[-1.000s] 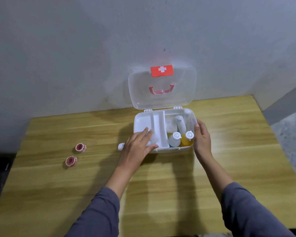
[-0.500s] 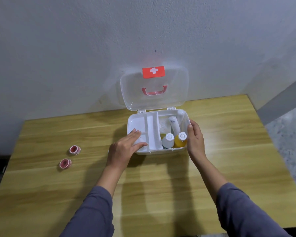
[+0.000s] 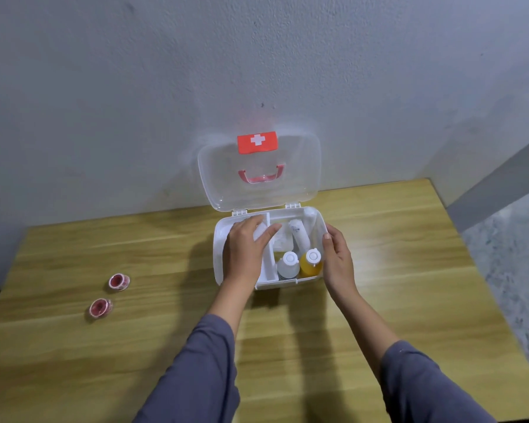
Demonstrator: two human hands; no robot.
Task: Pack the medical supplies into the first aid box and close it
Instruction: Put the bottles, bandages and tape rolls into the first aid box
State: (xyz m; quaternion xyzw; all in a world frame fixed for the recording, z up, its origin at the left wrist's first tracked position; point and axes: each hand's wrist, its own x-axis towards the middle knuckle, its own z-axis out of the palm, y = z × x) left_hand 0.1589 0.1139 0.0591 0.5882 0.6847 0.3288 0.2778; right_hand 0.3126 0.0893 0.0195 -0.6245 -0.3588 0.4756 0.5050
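The white first aid box [image 3: 218, 239] stands open on the wooden table, its clear lid [image 3: 300, 178] with a red cross label leaning back on the wall. My left hand [image 3: 244, 254] reaches into the left compartment, fingers laid over a white item [image 3: 260, 232] that is mostly hidden. My right hand [image 3: 336, 261] grips the box's right wall. In the right compartment stand a clear bottle [image 3: 288, 264] and a yellow bottle [image 3: 310, 267], both white-capped, with a white tube [image 3: 300, 236] lying behind them.
Two small red-and-white tape rolls [image 3: 119, 282] [image 3: 100, 308] lie on the table [image 3: 409, 270] at the left, well apart from the box. A grey wall rises right behind the box. The table's right edge drops to a speckled floor.
My left hand moved from the table at the box's front-left corner up into the left compartment, carrying the white item. My right hand stayed on the box's right side.
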